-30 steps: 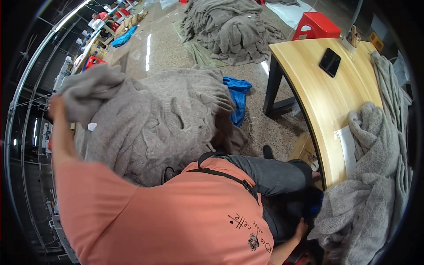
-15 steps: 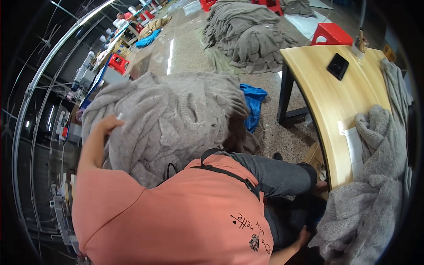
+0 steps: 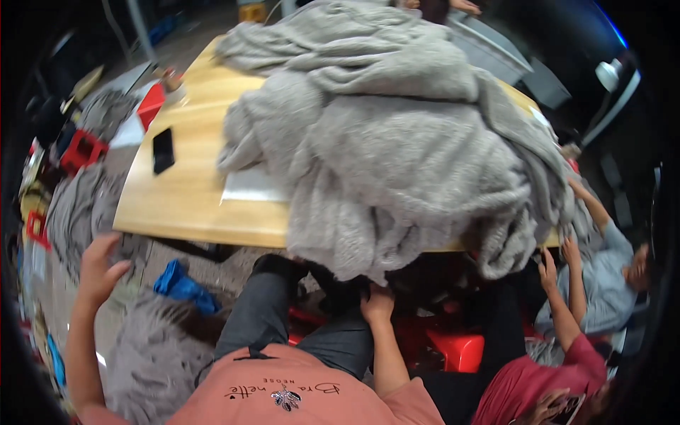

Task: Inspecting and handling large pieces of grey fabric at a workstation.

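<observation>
Fingers of the left hand [image 3: 101, 273] are held slightly curled and apart from the thumb, near the left front corner of the table [image 3: 205, 227]. By the right hand [image 3: 377, 304], the hanging edge of the grey cloth [image 3: 418, 142] is neared or touched, beside the leg; whether its fingers are clamped on anything cannot be told (the tips are hidden). The cloth is heaped on the table, with its folds draped over the front edge. A sheet of paper [image 3: 251, 187] is partly covered by it, and a phone [image 3: 163, 151] is laid to the left. On the floor, a blue bundle [image 3: 185, 285] is seen beside a floor heap [image 3: 149, 361]. At the right, a co-worker's hand [image 3: 547, 270] is held near the table edge, close to the cloth.
</observation>
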Available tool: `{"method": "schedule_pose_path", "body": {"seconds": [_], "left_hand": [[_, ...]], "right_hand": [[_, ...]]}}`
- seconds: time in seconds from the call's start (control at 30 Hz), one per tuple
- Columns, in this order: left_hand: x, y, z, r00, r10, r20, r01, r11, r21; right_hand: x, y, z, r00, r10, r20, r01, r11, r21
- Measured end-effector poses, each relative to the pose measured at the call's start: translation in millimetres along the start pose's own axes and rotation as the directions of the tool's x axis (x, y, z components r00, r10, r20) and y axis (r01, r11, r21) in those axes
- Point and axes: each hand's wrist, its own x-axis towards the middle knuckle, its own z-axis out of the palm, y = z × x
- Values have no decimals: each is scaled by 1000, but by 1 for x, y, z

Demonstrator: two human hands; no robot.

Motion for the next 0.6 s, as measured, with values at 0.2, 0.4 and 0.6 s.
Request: {"method": "schedule_pose_path", "body": {"seconds": [0.2, 0.4, 0.6], "left_hand": [[231, 221, 99, 728, 643, -240, -664, 748, -10], [337, 316, 175, 917, 311, -252, -342, 935, -93], [349, 330, 122, 965, 223, -140, -249, 593, -766]], "right_hand": [[-62, -7, -11, 956, 130, -263, -78, 976, 202], [-62, -9, -15, 952, 185, -244, -128, 965, 231], [-60, -1, -15, 956, 174, -237, -109, 958, 265]]}}
